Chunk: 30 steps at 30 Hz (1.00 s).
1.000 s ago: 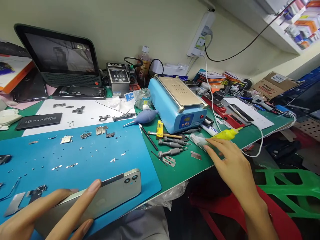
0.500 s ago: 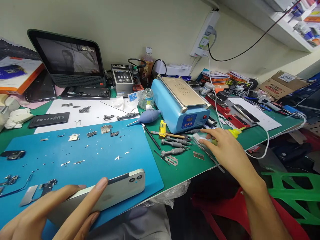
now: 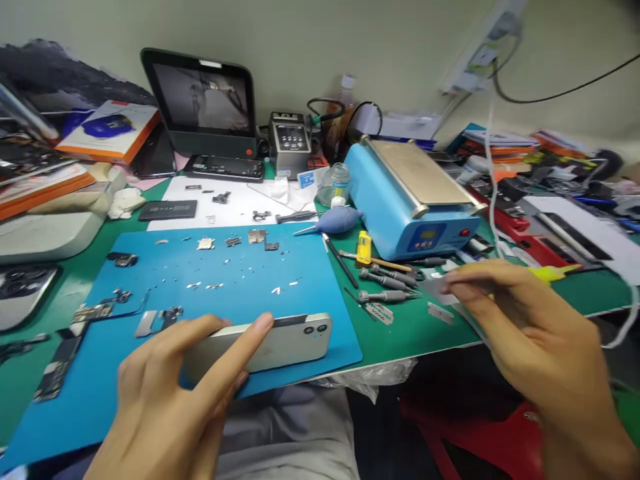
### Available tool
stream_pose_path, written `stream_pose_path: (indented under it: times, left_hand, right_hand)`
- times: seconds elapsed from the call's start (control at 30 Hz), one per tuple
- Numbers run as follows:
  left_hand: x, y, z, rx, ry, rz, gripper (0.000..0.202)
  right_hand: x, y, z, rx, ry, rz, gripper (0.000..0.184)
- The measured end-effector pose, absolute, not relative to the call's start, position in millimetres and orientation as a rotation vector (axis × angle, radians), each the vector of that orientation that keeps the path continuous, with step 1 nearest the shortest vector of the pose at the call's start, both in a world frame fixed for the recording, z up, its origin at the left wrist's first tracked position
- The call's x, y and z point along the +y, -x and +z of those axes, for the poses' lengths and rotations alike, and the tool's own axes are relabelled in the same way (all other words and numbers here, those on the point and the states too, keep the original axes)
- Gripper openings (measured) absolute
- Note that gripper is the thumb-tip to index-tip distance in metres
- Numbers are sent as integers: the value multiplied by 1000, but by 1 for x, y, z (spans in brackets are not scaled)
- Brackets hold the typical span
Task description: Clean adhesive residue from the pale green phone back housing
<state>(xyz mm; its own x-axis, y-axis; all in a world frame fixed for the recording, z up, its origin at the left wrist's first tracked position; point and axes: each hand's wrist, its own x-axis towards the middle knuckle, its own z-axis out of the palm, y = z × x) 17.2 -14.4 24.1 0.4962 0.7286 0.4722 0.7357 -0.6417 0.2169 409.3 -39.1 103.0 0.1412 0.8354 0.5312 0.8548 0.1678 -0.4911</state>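
My left hand (image 3: pixel 175 387) is closed on a white smartphone (image 3: pixel 285 350), propped on its long edge over the blue mat's front part. Two camera lenses show at the phone's right end, and its back faces me. Off to the right, my right hand (image 3: pixel 530 327) pinches a thin, pale, flat piece (image 3: pixel 436 289) between thumb and fingers; its exact kind is blurred. Just left of that hand lie several grey screwdrivers (image 3: pixel 387 297), a razor blade (image 3: pixel 380 313) and a small metal blade (image 3: pixel 441 313).
Tiny screws and phone parts (image 3: pixel 205 244) are spread over the blue mat (image 3: pixel 300 260). Behind stand a blue heating machine (image 3: pixel 420 213), an air blower bulb (image 3: pixel 337 220), a glass jar (image 3: pixel 336 183) and a display (image 3: pixel 203 100). A white cable (image 3: pixel 493 187) hangs at the right.
The view has swung left. My right hand has picked up the thin flat piece from beside the tools. My left hand still holds the phone.
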Motion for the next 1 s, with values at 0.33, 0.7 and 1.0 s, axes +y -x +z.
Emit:
stream_pose_path:
  times: [0.33,0.7,1.0]
  left_hand:
    - [-20,-20,39,-1416,2765,-793,109]
    - [-19,-18,39,-1421,2759,-797,111]
    - [-19,-19,40,-1462,2775,-793,104]
  right_hand:
    - [-8,-338,138,-2451,1167,-206,31]
    - [-7,-324,129,-2581,1104,-422,27]
    - [-11,-327,134,-2731,931,-538,36]
